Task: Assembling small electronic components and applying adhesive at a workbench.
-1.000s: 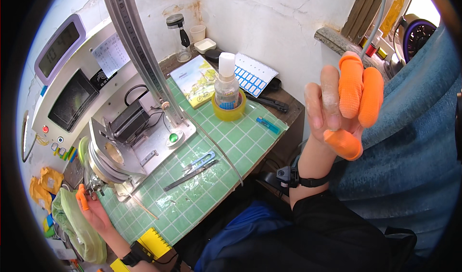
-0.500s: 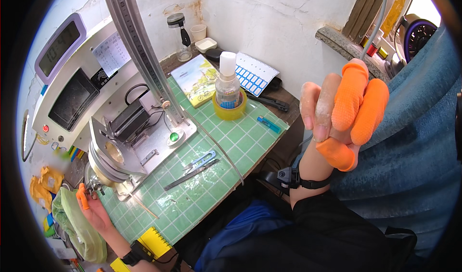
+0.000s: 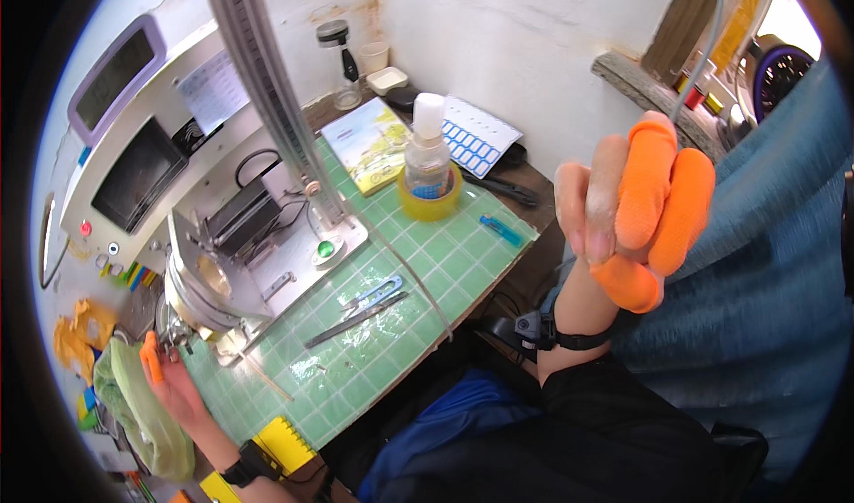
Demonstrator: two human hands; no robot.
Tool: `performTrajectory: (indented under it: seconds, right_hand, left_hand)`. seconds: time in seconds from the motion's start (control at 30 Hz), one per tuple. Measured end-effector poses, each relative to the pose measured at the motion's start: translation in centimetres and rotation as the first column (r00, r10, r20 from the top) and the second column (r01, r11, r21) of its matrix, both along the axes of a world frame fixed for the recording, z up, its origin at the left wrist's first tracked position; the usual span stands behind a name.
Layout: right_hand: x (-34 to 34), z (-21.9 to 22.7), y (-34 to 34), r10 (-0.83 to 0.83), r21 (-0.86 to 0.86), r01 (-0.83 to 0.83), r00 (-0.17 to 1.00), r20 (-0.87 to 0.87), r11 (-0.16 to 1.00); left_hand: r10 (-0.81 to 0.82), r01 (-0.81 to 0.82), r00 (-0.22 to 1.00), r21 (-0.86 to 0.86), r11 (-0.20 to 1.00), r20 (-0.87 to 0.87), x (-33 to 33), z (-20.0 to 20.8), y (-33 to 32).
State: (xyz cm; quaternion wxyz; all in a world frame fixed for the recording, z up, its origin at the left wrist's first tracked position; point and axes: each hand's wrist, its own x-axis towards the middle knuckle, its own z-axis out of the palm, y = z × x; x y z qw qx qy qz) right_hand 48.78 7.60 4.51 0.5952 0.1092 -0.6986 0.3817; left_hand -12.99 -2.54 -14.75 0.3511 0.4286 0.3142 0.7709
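by machine (image 3: 238,223) and cloth (image 3: 747,289), both hands (image 3: 181,394) (image 3: 630,252) wear orange finger cots (image 3: 647,192).

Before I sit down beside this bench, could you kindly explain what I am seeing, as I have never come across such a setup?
Certainly. There is no robot here: a camera on the person's head looks down, so these are the person's own hands, with orange covers on some fingers.

The left hand is by the lower metal parts of a bench machine with a screen. The right hand is raised, its fingers curled, before a blue cloth. I cannot make out whether either holds anything.

On the green tiled tabletop lie blue snips, a long grey tool and a book; a clear bottle stands inside a yellow tape roll.
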Motion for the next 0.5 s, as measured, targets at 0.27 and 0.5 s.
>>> performTrajectory:
  seconds: [0.27,0.5]
  right_hand:
    - [-6.7,-0.2,-1.8,-0.246,0.130,0.253,0.507,0.826,0.959]
    - [-14.5,-6.5,-0.4,-0.346,0.321,0.196,0.106,0.932,0.926]
  left_hand:
    - [0.188,-0.196,0.941,-0.001,0.981,-0.281,7.2,3.4,2.6]
    - [0.273,-0.474,0.461,0.026,0.880,-0.844,8.2,9.0,0.3]
